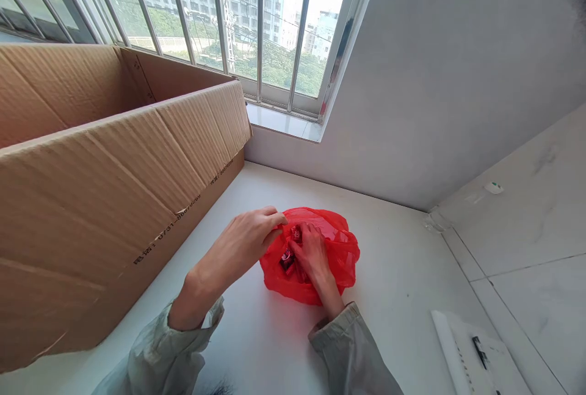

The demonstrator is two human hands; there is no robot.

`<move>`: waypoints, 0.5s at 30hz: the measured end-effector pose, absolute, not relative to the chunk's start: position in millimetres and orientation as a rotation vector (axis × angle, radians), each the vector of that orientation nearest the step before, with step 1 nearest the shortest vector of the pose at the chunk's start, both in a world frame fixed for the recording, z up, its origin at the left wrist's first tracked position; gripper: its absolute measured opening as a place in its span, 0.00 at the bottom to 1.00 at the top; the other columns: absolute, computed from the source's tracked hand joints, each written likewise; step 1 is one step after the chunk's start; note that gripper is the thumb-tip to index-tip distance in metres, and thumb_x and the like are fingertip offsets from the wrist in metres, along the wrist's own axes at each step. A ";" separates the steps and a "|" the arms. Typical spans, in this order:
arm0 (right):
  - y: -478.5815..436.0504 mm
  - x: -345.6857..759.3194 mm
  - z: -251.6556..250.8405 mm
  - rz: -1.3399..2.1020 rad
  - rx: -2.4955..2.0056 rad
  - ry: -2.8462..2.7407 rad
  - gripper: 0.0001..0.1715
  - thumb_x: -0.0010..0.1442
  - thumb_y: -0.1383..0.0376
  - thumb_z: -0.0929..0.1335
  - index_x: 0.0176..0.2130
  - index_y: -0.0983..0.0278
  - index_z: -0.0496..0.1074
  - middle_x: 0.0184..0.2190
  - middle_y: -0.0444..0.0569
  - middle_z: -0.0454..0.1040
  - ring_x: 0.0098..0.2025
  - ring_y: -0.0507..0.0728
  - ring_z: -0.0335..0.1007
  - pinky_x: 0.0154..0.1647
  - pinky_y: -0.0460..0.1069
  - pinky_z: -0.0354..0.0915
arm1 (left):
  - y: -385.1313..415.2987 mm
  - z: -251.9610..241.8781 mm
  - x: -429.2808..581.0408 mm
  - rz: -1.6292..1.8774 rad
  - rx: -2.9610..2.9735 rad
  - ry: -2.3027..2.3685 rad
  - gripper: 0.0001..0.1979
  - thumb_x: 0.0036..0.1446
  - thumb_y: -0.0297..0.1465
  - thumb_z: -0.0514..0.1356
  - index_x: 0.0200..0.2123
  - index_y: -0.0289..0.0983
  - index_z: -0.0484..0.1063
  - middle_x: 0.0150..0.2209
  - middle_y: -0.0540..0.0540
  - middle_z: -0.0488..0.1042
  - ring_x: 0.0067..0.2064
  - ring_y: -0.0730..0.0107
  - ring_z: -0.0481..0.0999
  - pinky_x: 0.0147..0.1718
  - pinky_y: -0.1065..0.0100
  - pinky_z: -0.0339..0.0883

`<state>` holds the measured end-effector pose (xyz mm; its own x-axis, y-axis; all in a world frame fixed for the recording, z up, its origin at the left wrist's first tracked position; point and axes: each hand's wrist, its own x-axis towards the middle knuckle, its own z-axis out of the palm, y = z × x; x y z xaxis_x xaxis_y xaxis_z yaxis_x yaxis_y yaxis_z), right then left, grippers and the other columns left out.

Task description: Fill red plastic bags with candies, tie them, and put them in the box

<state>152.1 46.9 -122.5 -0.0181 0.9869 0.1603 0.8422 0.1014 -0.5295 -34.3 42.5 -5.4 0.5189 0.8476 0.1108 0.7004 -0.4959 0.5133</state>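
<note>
A red plastic bag (345, 260) lies with its mouth spread on the white tabletop. Inside it are several small dark-and-red wrapped packets (287, 259), partly covered by the film and my fingers. My left hand (251, 233) is at the bag's left rim, thumb and fingertips pinched together on the thin plastic. Down in the bag, my right hand (314, 254) has its fingers curled over the packets. Its fingertips are partly hidden, so what lies between them is unclear.
A large open cardboard box (137, 199) with printed digits stands on the left. Behind it is a barred window (256, 35) with a sill. At the lower right lies a white flat object (462, 346) with a black pen-like item (480, 352). A clear object (438, 220) sits by the corner.
</note>
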 end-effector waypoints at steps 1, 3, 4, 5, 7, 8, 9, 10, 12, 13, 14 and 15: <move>46.6 153.3 -122.2 0.390 -1.793 -1.897 0.06 0.59 0.63 0.63 0.32 0.60 0.67 0.31 0.48 0.70 0.33 0.58 0.63 0.32 0.50 0.59 | 42.6 -5.7 -34.5 0.487 2.358 1.271 0.14 0.64 0.25 0.46 0.35 0.39 0.71 0.33 0.49 0.70 0.28 0.71 0.67 0.28 0.67 0.54; 46.0 156.4 -120.5 0.383 -1.817 -1.890 0.08 0.61 0.62 0.63 0.30 0.61 0.66 0.29 0.47 0.69 0.32 0.57 0.62 0.31 0.50 0.59 | 43.0 -5.4 -34.9 0.473 2.358 1.279 0.15 0.63 0.24 0.46 0.34 0.38 0.71 0.33 0.49 0.70 0.28 0.71 0.67 0.27 0.67 0.54; 45.7 158.0 -119.1 0.381 -1.828 -1.889 0.10 0.61 0.61 0.63 0.29 0.61 0.65 0.28 0.47 0.69 0.32 0.57 0.62 0.30 0.50 0.58 | 43.1 -4.8 -35.0 0.471 2.360 1.284 0.14 0.63 0.24 0.46 0.33 0.38 0.71 0.33 0.49 0.70 0.27 0.72 0.67 0.27 0.67 0.54; 45.4 159.4 -117.6 0.382 -1.838 -1.891 0.11 0.62 0.61 0.62 0.28 0.61 0.65 0.27 0.47 0.68 0.31 0.57 0.63 0.30 0.49 0.58 | 43.1 -4.0 -35.0 0.470 2.362 1.289 0.14 0.62 0.23 0.46 0.33 0.38 0.71 0.33 0.49 0.70 0.27 0.72 0.66 0.27 0.67 0.53; 44.9 161.9 -114.0 0.391 -1.855 -1.902 0.13 0.63 0.62 0.62 0.27 0.61 0.65 0.26 0.47 0.68 0.30 0.57 0.63 0.29 0.49 0.57 | 43.0 -2.4 -34.9 0.477 2.366 1.296 0.14 0.62 0.23 0.47 0.32 0.38 0.70 0.32 0.49 0.70 0.27 0.72 0.66 0.27 0.67 0.53; 44.7 162.9 -112.1 0.399 -1.861 -1.910 0.13 0.63 0.63 0.61 0.27 0.61 0.66 0.25 0.47 0.68 0.30 0.56 0.63 0.28 0.48 0.57 | 42.9 -1.8 -34.9 0.481 2.365 1.297 0.14 0.61 0.23 0.47 0.32 0.38 0.70 0.32 0.49 0.70 0.27 0.72 0.66 0.27 0.67 0.54; 44.4 163.8 -110.0 0.409 -1.863 -1.921 0.14 0.63 0.64 0.60 0.27 0.61 0.67 0.25 0.47 0.68 0.30 0.56 0.64 0.28 0.48 0.57 | 42.8 -1.5 -35.1 0.486 2.363 1.297 0.13 0.62 0.23 0.47 0.32 0.38 0.70 0.32 0.49 0.70 0.27 0.72 0.66 0.27 0.67 0.54; 44.0 164.6 -107.8 0.421 -1.861 -1.934 0.14 0.63 0.65 0.60 0.28 0.62 0.68 0.25 0.47 0.69 0.29 0.56 0.64 0.28 0.48 0.57 | 42.8 -1.6 -35.4 0.497 2.363 1.294 0.13 0.62 0.24 0.47 0.32 0.38 0.70 0.32 0.49 0.70 0.27 0.72 0.66 0.27 0.67 0.54; 42.7 165.6 -102.8 0.454 -1.843 -1.973 0.14 0.63 0.68 0.59 0.29 0.62 0.69 0.26 0.47 0.71 0.29 0.55 0.65 0.28 0.47 0.58 | 43.1 -2.5 -36.5 0.537 2.367 1.280 0.13 0.62 0.24 0.48 0.32 0.38 0.70 0.32 0.49 0.70 0.27 0.72 0.67 0.27 0.68 0.55; 41.6 165.9 -99.7 0.474 -1.827 -1.999 0.14 0.62 0.69 0.59 0.30 0.62 0.70 0.26 0.47 0.72 0.29 0.54 0.66 0.28 0.47 0.58 | 43.3 -3.2 -37.3 0.553 2.372 1.276 0.13 0.62 0.24 0.48 0.32 0.38 0.70 0.32 0.49 0.70 0.27 0.72 0.67 0.27 0.68 0.55; 40.2 166.0 -96.0 0.495 -1.806 -2.028 0.15 0.62 0.70 0.59 0.30 0.62 0.71 0.27 0.47 0.73 0.29 0.54 0.67 0.28 0.47 0.59 | 43.5 -3.8 -38.1 0.564 2.379 1.274 0.13 0.63 0.25 0.47 0.32 0.38 0.70 0.32 0.49 0.70 0.27 0.72 0.66 0.27 0.68 0.55; 38.3 166.1 -91.4 0.512 -1.785 -2.055 0.15 0.61 0.71 0.59 0.30 0.62 0.72 0.28 0.46 0.73 0.28 0.53 0.67 0.27 0.46 0.59 | 43.6 -4.1 -39.0 0.564 2.383 1.272 0.13 0.63 0.25 0.47 0.32 0.38 0.69 0.32 0.49 0.70 0.27 0.72 0.66 0.27 0.68 0.56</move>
